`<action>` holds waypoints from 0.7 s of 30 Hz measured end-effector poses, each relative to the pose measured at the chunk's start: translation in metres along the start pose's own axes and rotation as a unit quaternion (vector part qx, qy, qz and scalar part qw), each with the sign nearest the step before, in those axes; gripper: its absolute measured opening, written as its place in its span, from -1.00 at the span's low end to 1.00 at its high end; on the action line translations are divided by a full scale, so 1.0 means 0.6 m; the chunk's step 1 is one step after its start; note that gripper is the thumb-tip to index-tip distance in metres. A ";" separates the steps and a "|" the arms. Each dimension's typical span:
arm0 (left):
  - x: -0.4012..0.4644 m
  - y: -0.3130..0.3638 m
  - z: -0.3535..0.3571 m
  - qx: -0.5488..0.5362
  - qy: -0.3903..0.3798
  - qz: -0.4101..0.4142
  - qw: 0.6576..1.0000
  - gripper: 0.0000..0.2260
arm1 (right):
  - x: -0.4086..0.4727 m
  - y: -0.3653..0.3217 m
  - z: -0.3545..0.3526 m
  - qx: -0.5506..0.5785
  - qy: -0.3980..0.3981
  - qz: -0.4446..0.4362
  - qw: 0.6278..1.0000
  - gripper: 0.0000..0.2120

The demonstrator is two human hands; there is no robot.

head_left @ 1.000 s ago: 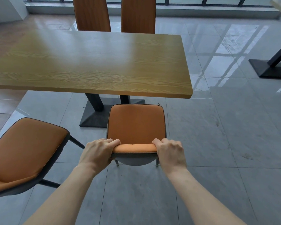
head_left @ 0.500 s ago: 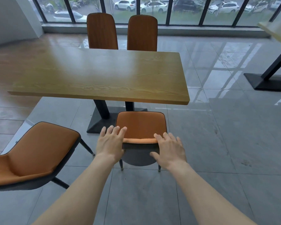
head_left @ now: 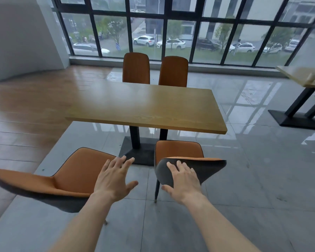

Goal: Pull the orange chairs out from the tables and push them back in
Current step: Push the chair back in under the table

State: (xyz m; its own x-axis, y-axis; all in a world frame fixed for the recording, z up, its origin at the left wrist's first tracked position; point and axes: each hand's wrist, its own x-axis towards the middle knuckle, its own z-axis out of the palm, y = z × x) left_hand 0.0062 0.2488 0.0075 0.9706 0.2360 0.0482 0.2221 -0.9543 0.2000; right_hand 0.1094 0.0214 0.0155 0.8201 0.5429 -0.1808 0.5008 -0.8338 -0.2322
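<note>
1. Our hands have released the right chair (head_left: pixel 178 151) since the earlier frame; the left hand (head_left: pixel 115 179) and right hand (head_left: pixel 184 180) are spread, holding nothing.
2. That chair stands partly under the table (head_left: pixel 145 106); the left chair (head_left: pixel 65 177) sits pulled out.
3. We advise gripping the left chair's backrest with both hands and pushing squarely.

— What is the person wearing?
— Nothing shows on either forearm: no sleeves. The left hand (head_left: pixel 115 180) and right hand (head_left: pixel 184 182) are bare, without rings, watch or gloves.

Chairs (head_left: pixel 178 151) and table (head_left: pixel 149 106) on floor (head_left: pixel 244 179)
</note>
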 end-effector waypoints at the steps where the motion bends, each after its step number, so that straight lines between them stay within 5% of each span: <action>1: -0.022 -0.030 -0.019 -0.001 0.005 0.004 1.000 -0.29 | -0.012 -0.040 0.002 0.002 0.001 0.001 1.000 -0.18; 11: -0.200 -0.339 -0.136 -0.012 0.021 -0.053 0.998 -0.27 | -0.065 -0.407 0.068 0.021 -0.021 -0.012 0.999 -0.16; 21: -0.259 -0.609 -0.145 -0.016 0.012 -0.127 0.992 -0.28 | 0.030 -0.641 0.200 0.034 -0.074 -0.016 0.997 -0.05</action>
State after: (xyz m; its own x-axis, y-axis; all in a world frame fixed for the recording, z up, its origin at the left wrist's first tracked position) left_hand -0.2337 0.5771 0.0122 0.8812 0.4725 0.0150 0.4557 -0.8574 0.2393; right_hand -0.1017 0.3636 -0.0133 0.7518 0.5815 -0.3110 0.5011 -0.8103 -0.3037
